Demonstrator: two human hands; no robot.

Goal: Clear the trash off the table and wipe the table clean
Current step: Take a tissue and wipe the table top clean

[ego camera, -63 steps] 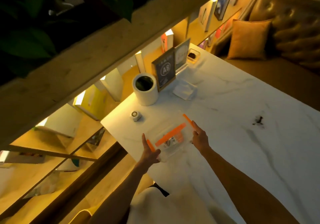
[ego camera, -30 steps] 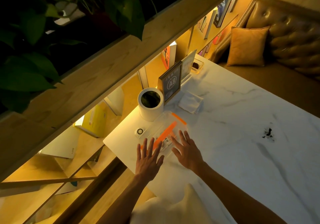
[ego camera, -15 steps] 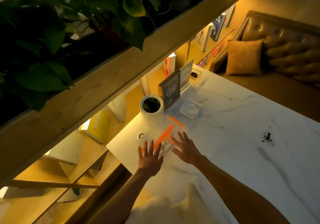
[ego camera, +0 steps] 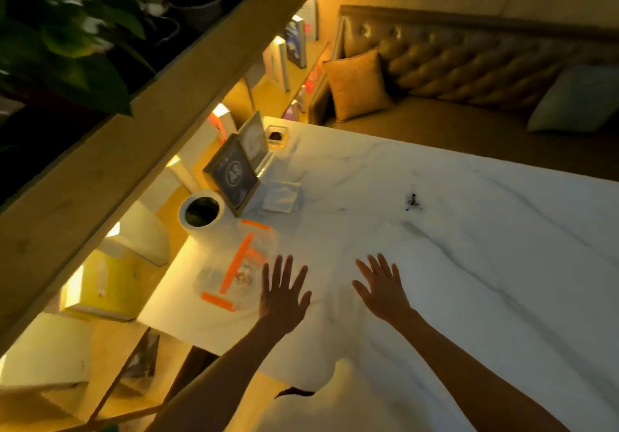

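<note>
A white marble table (ego camera: 469, 264) fills the middle of the view. A clear plastic box with orange strips (ego camera: 239, 262) lies near its left edge. My left hand (ego camera: 283, 289) hovers just right of the box with fingers spread, not holding it. My right hand (ego camera: 380, 286) is spread flat over bare table further right. A dark smudge of dirt (ego camera: 412, 201) marks the tabletop beyond my right hand. A white cylindrical bin (ego camera: 201, 212) with a dark opening stands at the left edge, behind the box. A folded white cloth or napkin (ego camera: 283, 195) lies right of the bin.
A framed dark sign (ego camera: 234, 172) and a second stand (ego camera: 256, 138) stand by the bin, with a small glass dish (ego camera: 276, 135) behind them. A wooden shelf with books runs along the left. A tufted sofa with an orange cushion (ego camera: 356, 85) lies beyond the table.
Both hands have come off the plastic box and moved right, fingers spread. The box now lies further back near the bin. The camera has swung right.
</note>
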